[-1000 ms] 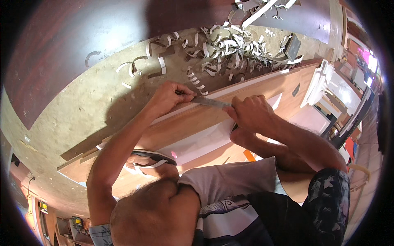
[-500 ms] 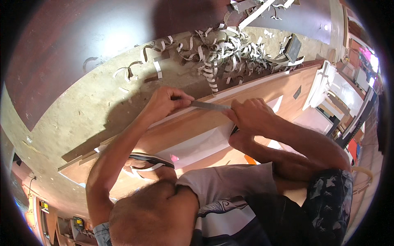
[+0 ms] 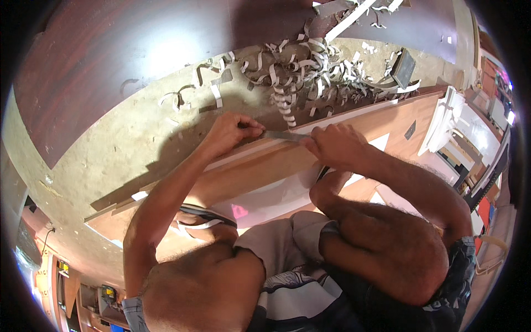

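Pinching one tip of the thin grey blade [image 3: 281,135], the left hand [image 3: 237,133] has its thumb and fingers closed — the right hand [image 3: 338,146] wraps the other end in a fuller grip. Held this way, the blade spans the gap between them, probably so that both ends stay steady. It lies over the long edge of the wooden board [image 3: 249,178]; whether it touches I cannot tell. A sandalled foot [image 3: 202,221] sits near, perhaps for balance — while pale curls [image 3: 323,69] litter the floor [image 3: 110,149] beyond.
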`<action>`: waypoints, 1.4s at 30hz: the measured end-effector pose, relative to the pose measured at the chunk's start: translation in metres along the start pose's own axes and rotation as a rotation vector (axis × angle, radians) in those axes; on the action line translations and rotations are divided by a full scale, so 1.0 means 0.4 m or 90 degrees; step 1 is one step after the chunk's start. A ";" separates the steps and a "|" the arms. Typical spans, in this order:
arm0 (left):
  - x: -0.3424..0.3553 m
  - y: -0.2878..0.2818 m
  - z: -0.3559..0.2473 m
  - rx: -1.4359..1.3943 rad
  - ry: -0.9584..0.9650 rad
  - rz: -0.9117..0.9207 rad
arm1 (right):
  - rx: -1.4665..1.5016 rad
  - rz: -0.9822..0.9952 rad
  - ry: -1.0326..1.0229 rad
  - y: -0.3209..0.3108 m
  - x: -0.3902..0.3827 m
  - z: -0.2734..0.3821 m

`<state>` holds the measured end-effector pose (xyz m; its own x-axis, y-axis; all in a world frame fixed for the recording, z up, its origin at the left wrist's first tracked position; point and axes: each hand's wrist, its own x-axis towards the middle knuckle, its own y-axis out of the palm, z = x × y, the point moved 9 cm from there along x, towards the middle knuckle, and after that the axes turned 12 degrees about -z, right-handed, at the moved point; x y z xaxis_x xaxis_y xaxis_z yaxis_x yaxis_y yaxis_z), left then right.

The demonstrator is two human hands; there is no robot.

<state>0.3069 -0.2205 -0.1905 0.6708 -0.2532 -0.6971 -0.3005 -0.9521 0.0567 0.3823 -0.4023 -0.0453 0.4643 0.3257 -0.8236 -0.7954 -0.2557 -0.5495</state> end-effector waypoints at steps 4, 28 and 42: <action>-0.005 0.028 0.006 -0.089 0.008 0.048 | 0.003 0.011 -0.023 -0.006 -0.015 -0.004; 0.006 0.064 -0.034 -0.075 -0.056 0.081 | 0.025 0.018 -0.043 0.005 -0.067 -0.050; 0.088 0.156 -0.087 -0.036 0.008 0.046 | -0.034 0.005 0.013 -0.017 -0.088 -0.170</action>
<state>0.3353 -0.2946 -0.1868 0.6576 -0.3229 -0.6806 -0.3091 -0.9396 0.1472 0.3979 -0.4741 -0.0220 0.4661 0.3048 -0.8306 -0.7774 -0.3072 -0.5490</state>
